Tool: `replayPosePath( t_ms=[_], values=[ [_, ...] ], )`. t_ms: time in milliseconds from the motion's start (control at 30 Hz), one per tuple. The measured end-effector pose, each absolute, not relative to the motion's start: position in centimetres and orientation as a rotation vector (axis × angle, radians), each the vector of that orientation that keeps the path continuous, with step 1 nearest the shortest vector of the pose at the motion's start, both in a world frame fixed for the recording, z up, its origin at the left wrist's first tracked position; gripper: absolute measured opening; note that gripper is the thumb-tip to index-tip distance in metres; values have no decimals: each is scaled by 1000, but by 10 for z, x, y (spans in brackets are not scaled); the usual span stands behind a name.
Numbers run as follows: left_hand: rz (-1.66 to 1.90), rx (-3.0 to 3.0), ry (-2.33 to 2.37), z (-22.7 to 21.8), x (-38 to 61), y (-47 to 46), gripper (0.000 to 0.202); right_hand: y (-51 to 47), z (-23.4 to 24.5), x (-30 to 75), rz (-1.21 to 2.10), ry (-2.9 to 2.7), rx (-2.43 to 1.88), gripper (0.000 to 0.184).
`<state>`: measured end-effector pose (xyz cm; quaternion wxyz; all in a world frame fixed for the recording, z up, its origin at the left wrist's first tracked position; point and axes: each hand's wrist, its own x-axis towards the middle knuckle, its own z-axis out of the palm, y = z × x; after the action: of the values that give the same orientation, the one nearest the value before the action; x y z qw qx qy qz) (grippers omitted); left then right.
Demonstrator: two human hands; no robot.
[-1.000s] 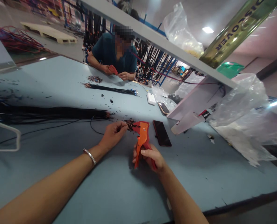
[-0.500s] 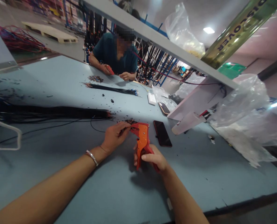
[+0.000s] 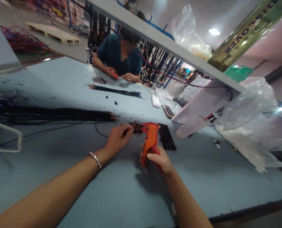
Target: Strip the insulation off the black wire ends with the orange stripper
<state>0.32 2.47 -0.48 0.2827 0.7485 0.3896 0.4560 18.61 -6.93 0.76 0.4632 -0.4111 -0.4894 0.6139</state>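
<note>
My right hand [image 3: 158, 160] is closed around the handles of an orange-red wire stripper [image 3: 150, 139], whose jaws point up and away from me. My left hand [image 3: 118, 138] pinches the end of a thin black wire [image 3: 98, 129] just left of the jaws. A small heap of stripped insulation bits [image 3: 136, 127] lies on the blue table [image 3: 121, 190] between the two hands. The black wire curls back toward a long bundle of black wires [image 3: 50, 114] lying across the table to my left.
A dark phone [image 3: 167, 136] lies right beside the stripper. A second phone [image 3: 168, 110] and a white box [image 3: 155, 100] lie farther back. A person [image 3: 118, 58] sits across the table with another wire bundle [image 3: 115, 91]. Plastic bags [image 3: 247, 117] and a slanted shelf [image 3: 190, 109] crowd the right.
The stripper has shifted slightly right and away, close to the dark phone. My left hand stays pinched at the wire end beside the jaws.
</note>
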Motion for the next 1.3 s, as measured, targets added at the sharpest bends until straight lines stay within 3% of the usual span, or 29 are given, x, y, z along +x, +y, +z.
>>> replayPosePath(
  t_ms=[200, 467, 633, 767, 967, 1300],
  values=[
    [1191, 1951, 957, -2, 6, 19, 19, -74, 13, 186, 1224, -1397, -1228, 35],
    [1045, 1763, 796, 6, 11, 13, 22, -76, 16, 182, 1132, -1532, -1272, 33],
    [1051, 1700, 728, 3, 12, 13, 22, -77, 19, 179, 736, -1744, -1438, 21],
    [1009, 1612, 628, 0, 13, 14, 25, -75, 13, 175, 308, -1889, -1525, 34],
    [928, 1381, 587, 0, 14, 10, 28, -71, 1, 177, -54, -2031, -1567, 48],
    [912, 1280, 589, 5, 12, 9, 25, -70, 3, 179, -149, -2021, -1556, 50]
  ],
)
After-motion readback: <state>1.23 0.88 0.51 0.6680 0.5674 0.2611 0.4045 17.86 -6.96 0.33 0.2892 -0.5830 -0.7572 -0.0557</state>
